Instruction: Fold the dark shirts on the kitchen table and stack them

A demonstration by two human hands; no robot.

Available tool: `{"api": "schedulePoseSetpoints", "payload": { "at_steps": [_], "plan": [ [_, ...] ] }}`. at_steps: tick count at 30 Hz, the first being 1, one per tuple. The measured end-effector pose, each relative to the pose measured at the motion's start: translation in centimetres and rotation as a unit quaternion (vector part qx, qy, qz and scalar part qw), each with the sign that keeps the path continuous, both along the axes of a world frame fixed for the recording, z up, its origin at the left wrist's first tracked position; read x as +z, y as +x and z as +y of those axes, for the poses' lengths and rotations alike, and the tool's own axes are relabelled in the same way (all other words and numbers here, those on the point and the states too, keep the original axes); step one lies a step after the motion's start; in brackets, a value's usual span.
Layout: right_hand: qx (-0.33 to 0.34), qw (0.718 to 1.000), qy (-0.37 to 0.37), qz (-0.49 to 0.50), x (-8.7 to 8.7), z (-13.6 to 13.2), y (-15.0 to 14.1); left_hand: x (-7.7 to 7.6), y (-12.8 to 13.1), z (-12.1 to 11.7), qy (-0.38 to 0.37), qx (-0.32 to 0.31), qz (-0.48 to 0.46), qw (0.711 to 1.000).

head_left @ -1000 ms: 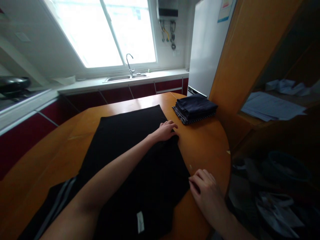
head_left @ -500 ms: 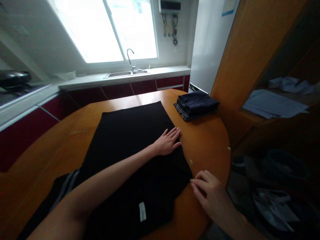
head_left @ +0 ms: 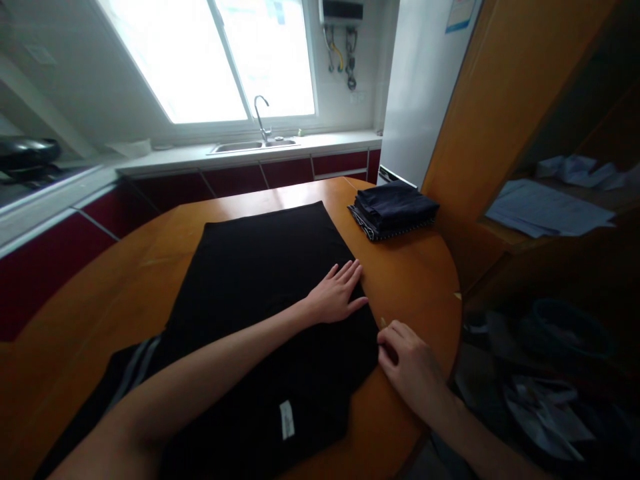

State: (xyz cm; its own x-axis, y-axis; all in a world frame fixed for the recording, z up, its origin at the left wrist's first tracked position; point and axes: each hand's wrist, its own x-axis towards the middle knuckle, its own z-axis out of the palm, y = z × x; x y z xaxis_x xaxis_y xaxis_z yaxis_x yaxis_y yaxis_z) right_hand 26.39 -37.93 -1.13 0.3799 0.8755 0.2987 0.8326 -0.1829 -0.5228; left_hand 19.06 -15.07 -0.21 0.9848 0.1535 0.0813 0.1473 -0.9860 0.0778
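Observation:
A black shirt (head_left: pixel 265 260) lies spread on the wooden table, with grey stripes on its left sleeve (head_left: pixel 133 370) and a white label (head_left: pixel 287 420) near its lower part. My left hand (head_left: pixel 336 292) rests flat on the shirt by its right edge, fingers stretched out. At the right corner of the cloth, my right hand (head_left: pixel 407 357) pinches the shirt's edge between thumb and fingers. My left forearm crosses over the shirt and hides part of it.
A stack of folded dark clothes (head_left: pixel 395 208) sits at the table's far right. The round wooden table (head_left: pixel 410 287) ends beside my right arm. Papers (head_left: pixel 550 207) lie on a shelf at the right. Beyond the table are a counter with a sink (head_left: pixel 237 147) and a window.
My right hand has moved slightly up and left with the shirt's corner. My left hand has slid slightly down the right edge and remains flat.

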Motion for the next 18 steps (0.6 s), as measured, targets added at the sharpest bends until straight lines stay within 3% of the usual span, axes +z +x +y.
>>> {"api": "schedulePoseSetpoints", "payload": {
  "at_steps": [9,14,18],
  "plan": [
    [0.047,0.999,-0.008,-0.002,0.0,-0.7,0.2,-0.8,1.6,0.5,-0.019,0.096,-0.002,0.995],
    [0.042,0.999,-0.016,0.005,0.1,-0.6,0.0,-0.9,4.0,3.5,-0.047,0.152,-0.026,0.987],
    [0.055,0.998,-0.018,0.04,0.5,-0.7,0.4,0.3,4.4,5.7,-0.074,0.198,-0.09,0.973]
  ]
}}
